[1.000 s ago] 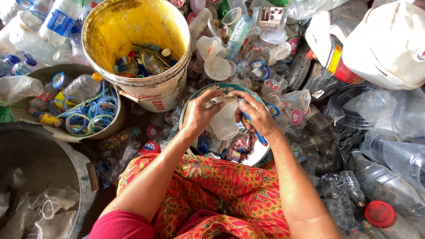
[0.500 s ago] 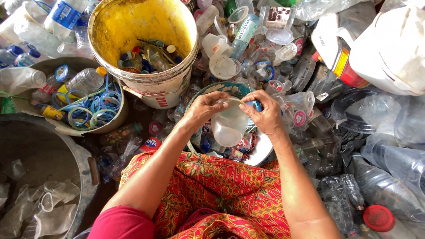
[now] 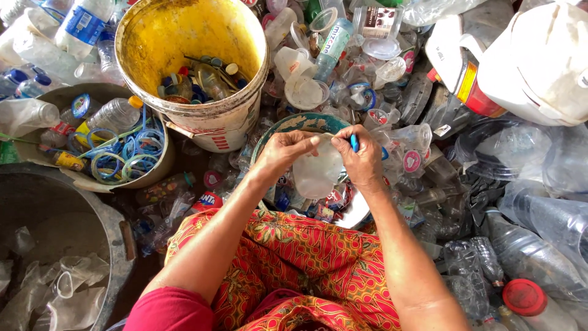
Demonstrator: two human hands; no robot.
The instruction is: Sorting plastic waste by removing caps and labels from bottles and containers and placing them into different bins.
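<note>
My left hand (image 3: 283, 153) pinches the rim of a clear plastic cup (image 3: 316, 175) held over a green-rimmed basin (image 3: 288, 125). My right hand (image 3: 362, 158) grips the other side of the cup's rim and also holds a thin blue-handled tool (image 3: 354, 143) against it. The cup hangs mouth-up between both hands, above my lap in a red patterned cloth (image 3: 294, 257).
A yellow bucket (image 3: 190, 37) with caps and scraps stands at upper left. A bowl of blue plastic rings (image 3: 131, 150) lies left of it. A grey tub (image 3: 92, 214) holding clear cups is at lower left. Crushed bottles and a white jug (image 3: 539, 61) crowd the right.
Both hands have turned the cup and shifted slightly right; the right hand has moved from the cup's side up to its rim, with the blue tool now near the top.
</note>
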